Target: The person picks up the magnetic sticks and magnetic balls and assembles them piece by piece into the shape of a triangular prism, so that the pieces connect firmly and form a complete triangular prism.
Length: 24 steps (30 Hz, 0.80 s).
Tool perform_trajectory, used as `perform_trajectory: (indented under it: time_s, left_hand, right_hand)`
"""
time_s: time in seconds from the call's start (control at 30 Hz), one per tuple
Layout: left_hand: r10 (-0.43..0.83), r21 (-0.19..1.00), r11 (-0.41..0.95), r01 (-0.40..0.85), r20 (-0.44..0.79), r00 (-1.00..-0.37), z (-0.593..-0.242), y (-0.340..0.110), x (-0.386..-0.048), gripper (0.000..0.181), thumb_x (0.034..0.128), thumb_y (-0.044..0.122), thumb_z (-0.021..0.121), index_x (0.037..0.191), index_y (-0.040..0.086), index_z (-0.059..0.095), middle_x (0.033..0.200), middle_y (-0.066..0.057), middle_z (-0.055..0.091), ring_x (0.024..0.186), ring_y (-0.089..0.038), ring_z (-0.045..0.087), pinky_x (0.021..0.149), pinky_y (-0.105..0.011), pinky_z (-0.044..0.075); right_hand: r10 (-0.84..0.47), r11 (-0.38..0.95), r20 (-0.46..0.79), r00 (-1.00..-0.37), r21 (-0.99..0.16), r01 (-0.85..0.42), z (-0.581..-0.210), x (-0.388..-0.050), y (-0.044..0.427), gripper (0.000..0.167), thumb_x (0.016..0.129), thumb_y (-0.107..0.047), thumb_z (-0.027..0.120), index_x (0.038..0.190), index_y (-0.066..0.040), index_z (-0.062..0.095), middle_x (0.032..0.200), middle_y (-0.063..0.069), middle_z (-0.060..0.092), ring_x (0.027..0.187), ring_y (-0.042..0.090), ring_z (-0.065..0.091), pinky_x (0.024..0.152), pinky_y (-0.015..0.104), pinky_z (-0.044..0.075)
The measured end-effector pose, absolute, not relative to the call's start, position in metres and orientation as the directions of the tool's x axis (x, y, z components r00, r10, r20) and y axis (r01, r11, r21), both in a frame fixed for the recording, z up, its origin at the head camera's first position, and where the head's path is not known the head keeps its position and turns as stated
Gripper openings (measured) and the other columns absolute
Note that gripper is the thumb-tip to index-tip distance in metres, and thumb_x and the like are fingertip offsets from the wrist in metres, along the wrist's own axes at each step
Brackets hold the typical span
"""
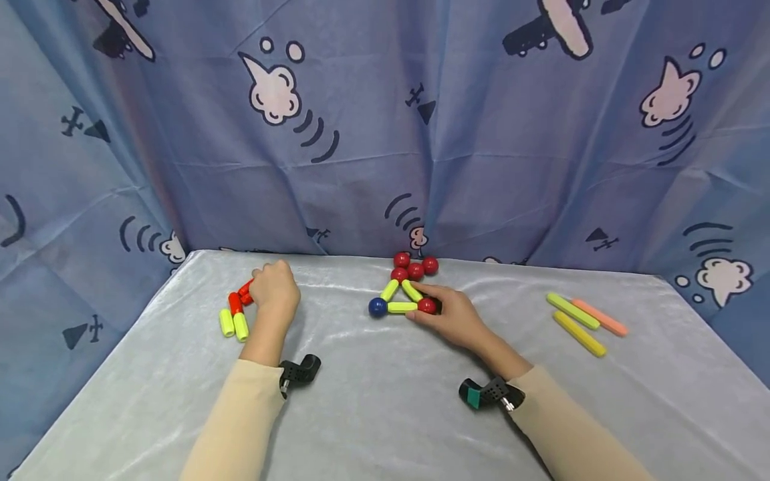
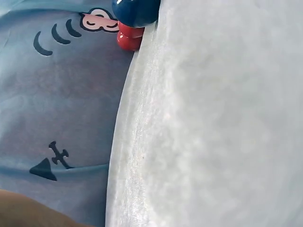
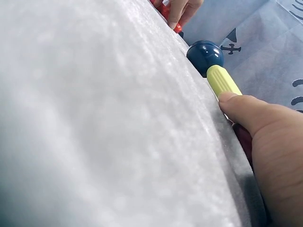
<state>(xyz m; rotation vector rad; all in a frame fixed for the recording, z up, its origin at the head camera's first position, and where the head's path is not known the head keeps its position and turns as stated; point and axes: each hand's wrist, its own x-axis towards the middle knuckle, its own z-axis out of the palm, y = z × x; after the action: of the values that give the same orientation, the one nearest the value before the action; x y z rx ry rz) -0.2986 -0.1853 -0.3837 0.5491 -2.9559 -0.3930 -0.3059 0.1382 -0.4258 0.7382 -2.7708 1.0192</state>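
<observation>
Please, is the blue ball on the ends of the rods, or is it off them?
On: in the head view, one end of each of two yellow-green rods meets the blue ball.

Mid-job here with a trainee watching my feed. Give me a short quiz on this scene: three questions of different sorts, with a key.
1. Multiple choice: which hand grips the stick-and-ball triangle? A) left B) right C) both
2. True or false: all three of its corner balls are red.
3. Count: how many long sticks lie off to the right?

Key
1. B: the right hand grips it at one corner.
2. False: the blue ball forms one corner.
3. Three: a green stick, a yellow stick and an orange stick.
</observation>
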Motion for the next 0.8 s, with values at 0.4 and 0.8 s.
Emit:
perform_trajectory:
  time_s: [0.4,0.8]
  left_hand:
    - [-0.321,0.488,0.846,-0.216,0.142,-0.936,-0.395,-0.196,-0.304,0.023,0.0968,0.015,0.064,0.112,-0.001,0.069,0.116,-0.026,0.070,0.108,-0.045,0.066,0.088,-0.054,0.055]
    - [-0.264,0.661,0.738,-0.135,0.099,-0.960,-0.381,-0.190,-0.307,0.027,0.0991,0.027,0.063,0.116,0.006,0.065,0.115,-0.014,0.072,0.102,-0.032,0.067,0.084,-0.044,0.052]
  right_hand:
    - [-0.398,0.650,0.264,-0.879,-0.595,-0.472,-0.424,-0.303,0.138,0.061,0.084,-0.031,0.082,0.139,-0.014,0.063,0.134,0.015,0.067,0.126,0.035,0.063,0.108,0.053,0.048]
    - [-0.420,0.638,0.259,-0.870,-0.597,-0.486,-0.424,-0.304,0.138,0.061,0.084,-0.034,0.082,0.139,-0.016,0.063,0.134,0.013,0.068,0.125,0.033,0.064,0.106,0.053,0.049]
